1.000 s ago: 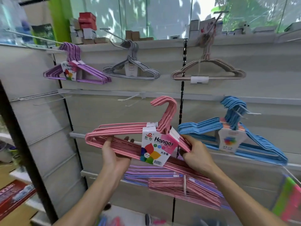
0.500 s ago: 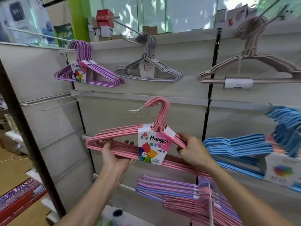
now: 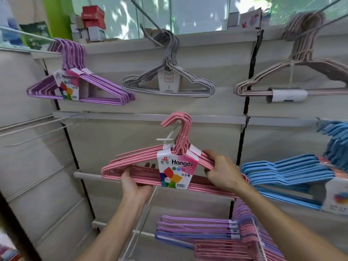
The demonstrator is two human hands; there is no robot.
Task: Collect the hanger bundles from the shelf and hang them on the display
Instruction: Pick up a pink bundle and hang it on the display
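Note:
I hold a pink hanger bundle (image 3: 135,160) with a "Hanger" label in both hands, in front of the middle panel of the display wall. My left hand (image 3: 134,182) grips its lower bar from below. My right hand (image 3: 223,171) clasps its right shoulder. The bundle's hooks (image 3: 178,119) sit right by a white display peg (image 3: 166,137) that sticks out of the panel; whether they rest on it I cannot tell. More purple and pink bundles (image 3: 199,229) lie stacked on the shelf below.
Hanging on pegs: a purple bundle (image 3: 94,87) upper left, a grey one (image 3: 169,81) top middle, a beige one (image 3: 301,72) upper right, blue ones (image 3: 288,172) at right. Bare white pegs (image 3: 37,129) stick out at left. Boxes stand on the top ledge.
The view has shifted left and closer to the wall. The pink bundle, held in both hands, has come up to the white peg with its hooks beside it.

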